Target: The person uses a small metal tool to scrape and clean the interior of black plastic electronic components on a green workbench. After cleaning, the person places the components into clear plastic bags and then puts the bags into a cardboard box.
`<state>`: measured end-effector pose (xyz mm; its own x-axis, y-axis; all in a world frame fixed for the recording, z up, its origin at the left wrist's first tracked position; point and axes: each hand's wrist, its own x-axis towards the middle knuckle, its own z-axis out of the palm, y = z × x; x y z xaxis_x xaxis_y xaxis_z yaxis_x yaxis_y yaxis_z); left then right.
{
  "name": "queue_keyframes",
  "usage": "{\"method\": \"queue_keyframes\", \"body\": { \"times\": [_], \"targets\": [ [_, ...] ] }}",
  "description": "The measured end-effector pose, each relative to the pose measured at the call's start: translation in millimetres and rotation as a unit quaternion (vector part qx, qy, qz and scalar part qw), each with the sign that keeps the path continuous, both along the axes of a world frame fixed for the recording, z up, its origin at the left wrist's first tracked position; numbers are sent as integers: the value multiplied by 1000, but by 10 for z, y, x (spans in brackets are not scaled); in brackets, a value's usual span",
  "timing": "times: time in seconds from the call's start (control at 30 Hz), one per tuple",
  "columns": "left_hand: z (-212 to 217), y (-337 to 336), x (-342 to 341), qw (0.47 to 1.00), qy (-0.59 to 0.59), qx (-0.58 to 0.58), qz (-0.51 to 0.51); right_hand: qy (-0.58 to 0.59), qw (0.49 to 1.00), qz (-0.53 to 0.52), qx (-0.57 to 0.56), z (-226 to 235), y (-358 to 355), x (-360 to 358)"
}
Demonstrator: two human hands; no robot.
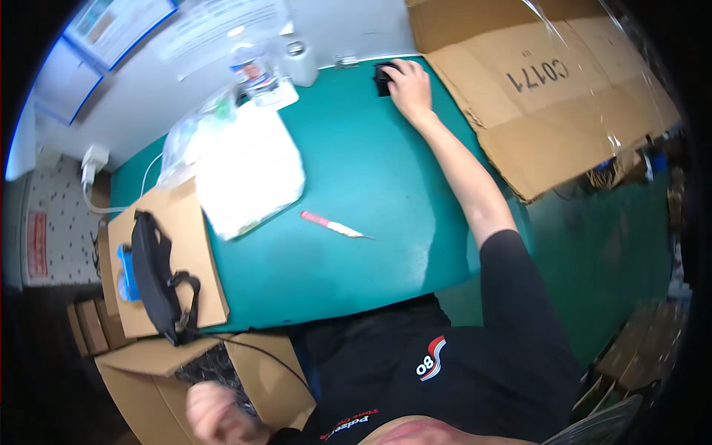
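My right arm stretches to the far edge of the green table [356,178]. There my right hand [410,87] has its fingers closed on a small black object [383,80], whose exact kind I cannot make out. Low on the left, my left hand [216,412] is smeared by motion, so its fingers do not show clearly. It is over or beside an open cardboard box [276,371] that holds dark, shiny plastic-wrapped items [211,368]. A slim tool with a pink-and-white handle and thin pointed tip [335,224] lies mid-table, apart from both hands.
A white bag [252,170], a clear bottle [254,70] and a white bottle [300,63] stand at the back left. On a carton [204,252] at left rest a black strapped pouch [152,274] and a blue item [127,274]. A large cardboard box [549,111] borders the right.
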<state>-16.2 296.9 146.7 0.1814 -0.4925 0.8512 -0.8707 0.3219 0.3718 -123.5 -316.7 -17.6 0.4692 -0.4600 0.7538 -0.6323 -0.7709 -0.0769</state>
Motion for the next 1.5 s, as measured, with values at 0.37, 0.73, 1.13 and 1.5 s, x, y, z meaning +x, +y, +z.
{"method": "queue_keyframes", "body": {
  "times": [0.37,0.73,1.13,1.5],
  "targets": [
    [-880,-2237,9,907,-125,399,-56,-120,885,59,446,479,1106,-522],
    [-1212,-2382,57,883,-118,451,-46,-3,849,-15,528,294,1286,-807],
    [-1116,-3008,175,928,131,341,-73,-47,875,302,376,181,1238,-757],
    [-1222,-3120,137,949,61,308,-30,6,913,266,309,330,1599,-859]
  ]
}}
